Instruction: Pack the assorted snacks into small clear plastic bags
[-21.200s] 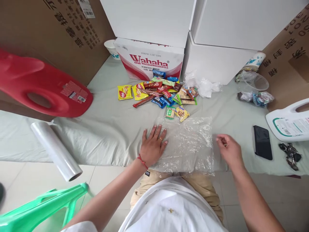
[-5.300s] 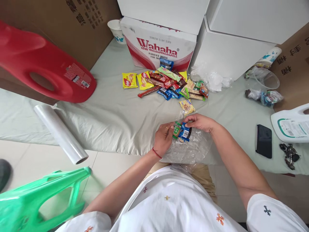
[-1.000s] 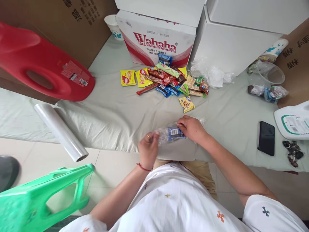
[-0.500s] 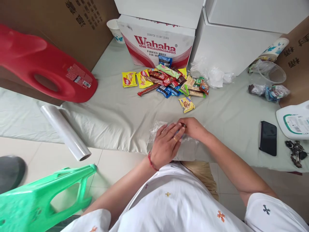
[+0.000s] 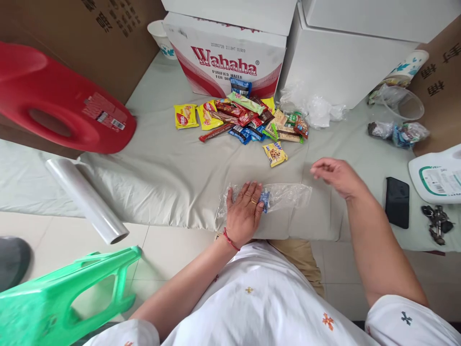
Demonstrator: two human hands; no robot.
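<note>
My left hand lies flat, fingers stretched out, on a sheet of clear plastic film near the table's front edge. Part of a small blue wrapped snack shows beside its fingers; the rest is hidden under the hand. To the right of the film, my right hand is raised with loosely bent fingers and no visible object in them. Beyond the hands lies a yellow cookie packet. A pile of wrapped snack bars sits farther back.
A white Wahaha carton stands behind the pile, near crumpled clear plastic. On the right are a phone, keys and a white jug. A red jug, a film roll and a green stool are left.
My right hand has left the film and moved right, away from my left hand. My left hand remains on the film, and more of the film and blue snack shows.
</note>
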